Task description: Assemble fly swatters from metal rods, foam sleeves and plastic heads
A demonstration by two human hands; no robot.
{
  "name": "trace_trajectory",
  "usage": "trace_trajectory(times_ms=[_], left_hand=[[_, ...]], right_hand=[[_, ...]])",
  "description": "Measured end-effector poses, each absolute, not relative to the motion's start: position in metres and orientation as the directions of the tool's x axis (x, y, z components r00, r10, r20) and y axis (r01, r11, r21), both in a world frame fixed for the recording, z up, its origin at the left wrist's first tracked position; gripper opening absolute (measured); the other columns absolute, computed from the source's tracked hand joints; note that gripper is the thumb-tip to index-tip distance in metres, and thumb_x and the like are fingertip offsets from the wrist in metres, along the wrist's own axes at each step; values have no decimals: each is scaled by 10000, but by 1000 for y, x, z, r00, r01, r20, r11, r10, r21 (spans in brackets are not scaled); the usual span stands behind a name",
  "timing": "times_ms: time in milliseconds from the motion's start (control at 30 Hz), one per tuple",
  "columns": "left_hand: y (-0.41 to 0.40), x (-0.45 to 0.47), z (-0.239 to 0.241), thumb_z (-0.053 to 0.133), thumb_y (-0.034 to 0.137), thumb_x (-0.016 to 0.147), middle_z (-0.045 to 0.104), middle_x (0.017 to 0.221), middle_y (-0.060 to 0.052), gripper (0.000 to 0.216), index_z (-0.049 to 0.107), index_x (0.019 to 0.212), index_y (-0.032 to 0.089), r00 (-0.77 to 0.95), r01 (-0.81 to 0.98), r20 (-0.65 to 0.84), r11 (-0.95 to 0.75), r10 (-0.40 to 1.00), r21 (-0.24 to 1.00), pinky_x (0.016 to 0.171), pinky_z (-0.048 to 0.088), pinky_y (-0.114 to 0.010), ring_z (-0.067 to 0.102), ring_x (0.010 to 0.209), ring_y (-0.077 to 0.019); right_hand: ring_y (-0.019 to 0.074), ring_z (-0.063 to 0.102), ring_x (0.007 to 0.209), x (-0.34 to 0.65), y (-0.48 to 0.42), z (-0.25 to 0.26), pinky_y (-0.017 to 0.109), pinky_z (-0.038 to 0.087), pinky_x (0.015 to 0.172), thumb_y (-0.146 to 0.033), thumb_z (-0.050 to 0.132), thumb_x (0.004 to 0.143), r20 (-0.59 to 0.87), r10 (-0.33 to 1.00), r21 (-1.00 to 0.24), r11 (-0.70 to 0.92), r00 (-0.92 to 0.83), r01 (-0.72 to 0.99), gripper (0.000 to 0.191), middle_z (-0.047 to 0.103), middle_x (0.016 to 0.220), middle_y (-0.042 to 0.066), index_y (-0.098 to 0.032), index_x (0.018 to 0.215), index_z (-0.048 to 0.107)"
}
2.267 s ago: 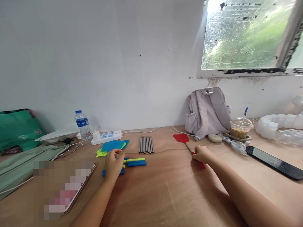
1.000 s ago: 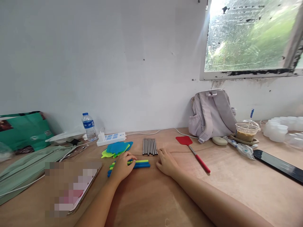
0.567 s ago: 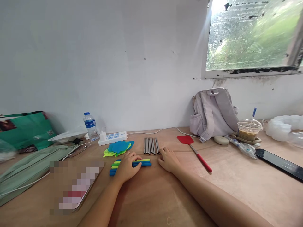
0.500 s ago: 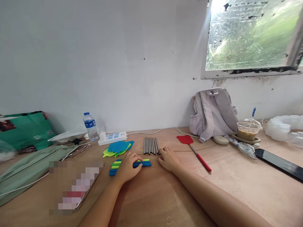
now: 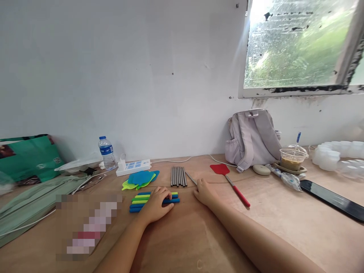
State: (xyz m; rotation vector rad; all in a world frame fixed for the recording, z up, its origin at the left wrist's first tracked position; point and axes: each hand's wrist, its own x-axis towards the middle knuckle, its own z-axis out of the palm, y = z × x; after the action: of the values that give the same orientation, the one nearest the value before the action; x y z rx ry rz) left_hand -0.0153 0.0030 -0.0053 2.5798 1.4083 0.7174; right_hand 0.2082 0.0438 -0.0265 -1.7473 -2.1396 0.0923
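Observation:
In the head view my left hand (image 5: 157,204) lies over a row of blue, green and yellow tube handles (image 5: 135,207). Its fingers curl about the right end of a blue handle (image 5: 175,200), with the thumb on the near side. My right hand (image 5: 204,192) pinches the near end of a thin metal rod (image 5: 190,178), which slants away on the table. Left of that rod, several similar metal rods (image 5: 178,176) lie side by side. Blue and yellow-green fly swatter heads (image 5: 142,177) are stacked beyond my left hand.
To the right lies a red swatter head (image 5: 220,169) on a metal rod with a red handle (image 5: 241,196). A power strip (image 5: 133,167), water bottle (image 5: 107,152), backpack (image 5: 253,140), drink cup (image 5: 292,159) and black phone-like slab (image 5: 332,199) stand or lie around.
My right hand has drawn one metal rod rightward, away from the row, and tilted it. My left hand stays over the coloured handles, its grip slightly looser. The view has shifted slightly.

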Motion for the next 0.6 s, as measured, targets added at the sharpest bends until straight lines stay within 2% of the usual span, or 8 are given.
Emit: trace_trajectory(times_ms=[133,233,333,433,500,600], left_hand=[[-4,-8,-4,494,235,726,540,921,-35,147,508,870,209,475,728,327,-574,817,375,772,402,-332,480,861,-189],[-8,-2,-4,485,211,738,552,978,-40,209,516,945,223,519,700,311,-605,796,380,824,391,-338,487,918,-193],[-11,3,-3,460,223,772,567,964,-35,168,563,905,233,578,691,267,-636,771,343,846,376,-341,490,946,-200],[-12,6,-2,433,286,807,567,932,-43,185,593,881,230,576,695,251,-628,778,350,823,384,-341,502,923,-204],[-12,11,-2,411,328,824,565,927,-45,223,592,900,222,528,667,278,-595,802,449,795,400,-320,515,886,-188],[-13,22,-2,396,389,831,569,917,-39,275,562,961,212,352,553,325,-475,878,685,762,420,-284,531,836,-162]], right_hand=[[196,579,691,225,33,-22,245,311,513,-269,499,737,203,969,-309,198,-139,930,137,621,814,97,-153,745,572],[173,561,620,236,27,-22,242,283,488,-288,476,759,190,972,-339,196,-137,920,204,611,683,78,-163,617,553],[164,552,642,244,25,-25,235,283,500,-253,493,734,215,969,-368,197,-123,909,127,615,727,70,-165,659,546],[149,536,619,250,24,-27,225,285,496,-223,550,662,188,980,-483,155,-71,862,60,608,733,54,-169,677,530],[123,494,520,254,23,-28,220,267,463,-212,566,626,114,992,-596,117,-61,795,89,572,609,29,-169,588,499],[84,396,391,257,20,-28,216,235,404,-251,495,666,-1,993,-826,65,-117,559,177,482,454,-11,-178,513,441]])
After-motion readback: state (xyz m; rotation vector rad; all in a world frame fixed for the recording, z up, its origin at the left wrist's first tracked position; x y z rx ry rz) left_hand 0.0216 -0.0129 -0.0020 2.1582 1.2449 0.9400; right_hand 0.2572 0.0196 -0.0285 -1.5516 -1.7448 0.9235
